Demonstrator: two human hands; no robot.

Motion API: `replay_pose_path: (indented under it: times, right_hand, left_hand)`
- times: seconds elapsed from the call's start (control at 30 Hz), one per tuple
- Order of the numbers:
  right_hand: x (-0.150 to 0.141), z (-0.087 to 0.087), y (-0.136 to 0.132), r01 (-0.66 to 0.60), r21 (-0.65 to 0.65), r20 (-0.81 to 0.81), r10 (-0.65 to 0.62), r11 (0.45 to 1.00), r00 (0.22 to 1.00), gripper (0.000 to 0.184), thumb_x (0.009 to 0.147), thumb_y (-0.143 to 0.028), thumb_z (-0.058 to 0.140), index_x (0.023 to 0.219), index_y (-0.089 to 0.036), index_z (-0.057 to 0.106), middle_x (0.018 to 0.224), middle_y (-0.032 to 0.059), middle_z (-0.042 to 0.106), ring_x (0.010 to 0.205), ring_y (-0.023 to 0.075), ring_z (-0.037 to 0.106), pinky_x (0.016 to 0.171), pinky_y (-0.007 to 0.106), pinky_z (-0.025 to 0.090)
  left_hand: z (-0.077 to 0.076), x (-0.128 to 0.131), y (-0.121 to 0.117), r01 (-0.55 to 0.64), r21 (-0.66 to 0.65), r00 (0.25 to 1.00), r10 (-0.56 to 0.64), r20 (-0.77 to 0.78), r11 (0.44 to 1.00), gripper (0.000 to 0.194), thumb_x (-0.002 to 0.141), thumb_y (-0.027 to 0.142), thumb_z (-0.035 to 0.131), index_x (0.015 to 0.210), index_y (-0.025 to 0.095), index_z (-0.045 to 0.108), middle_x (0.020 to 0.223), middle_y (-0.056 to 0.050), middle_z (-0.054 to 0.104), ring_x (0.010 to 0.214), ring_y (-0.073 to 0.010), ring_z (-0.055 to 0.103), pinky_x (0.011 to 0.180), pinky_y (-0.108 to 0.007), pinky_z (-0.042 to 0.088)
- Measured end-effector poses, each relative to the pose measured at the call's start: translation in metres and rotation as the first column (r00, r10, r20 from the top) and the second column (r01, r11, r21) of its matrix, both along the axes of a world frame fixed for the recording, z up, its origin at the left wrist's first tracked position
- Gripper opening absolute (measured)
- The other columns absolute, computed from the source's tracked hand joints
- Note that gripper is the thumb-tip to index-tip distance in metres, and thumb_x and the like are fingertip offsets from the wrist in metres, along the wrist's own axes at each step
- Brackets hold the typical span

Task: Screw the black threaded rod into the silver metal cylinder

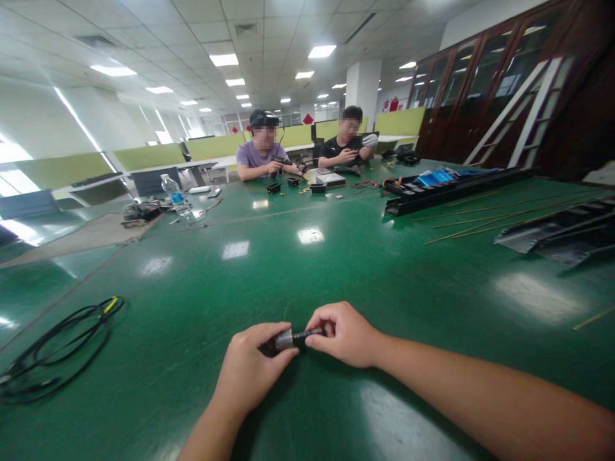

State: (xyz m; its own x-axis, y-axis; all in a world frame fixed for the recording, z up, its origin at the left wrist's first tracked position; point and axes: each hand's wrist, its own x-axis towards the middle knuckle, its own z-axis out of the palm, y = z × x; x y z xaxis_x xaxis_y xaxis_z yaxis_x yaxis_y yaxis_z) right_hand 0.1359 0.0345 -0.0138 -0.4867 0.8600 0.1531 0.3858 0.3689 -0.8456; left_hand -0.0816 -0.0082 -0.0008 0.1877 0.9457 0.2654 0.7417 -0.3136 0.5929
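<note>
My left hand (250, 355) is closed round a short silver metal cylinder (284, 340), thumb below and fingers above. From the cylinder's right end runs a thin dark ribbed rod (307, 333), and my right hand (343, 335) pinches its far end between thumb and fingertips. Both parts lie in one line, just above the green table (202, 275). The cylinder's left end is dark and partly covered by my left palm. Whether the rod is fixed in the cylinder I cannot tell.
A coiled black cable (72, 330) lies at the left. Farther back are a water bottle (173, 192), small black boxes (318, 188), black channel rails (408, 202) and thin rods (475, 224). Two people (262, 150) sit across the table, handling things.
</note>
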Motion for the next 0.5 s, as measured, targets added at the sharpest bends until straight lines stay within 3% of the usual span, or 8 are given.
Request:
replay_pose_path:
  times: [0.5]
  right_hand:
    - [-0.0004,0.0002,0.0005,0.000,-0.015,-0.006,-0.001,1.000,1.000,0.015,0.074,-0.028,0.070,0.081,-0.015,0.073,0.052,-0.0051,0.051,0.046,0.0080,0.042,0.046,0.021,0.029]
  left_hand:
    - [0.0006,-0.0007,-0.0013,-0.019,-0.023,1.000,0.018,-0.022,1.000,0.029,0.077,0.033,0.075,0.106,0.031,0.072,0.104,0.002,0.074,0.096,-0.0218,0.069,0.090,-0.035,0.054]
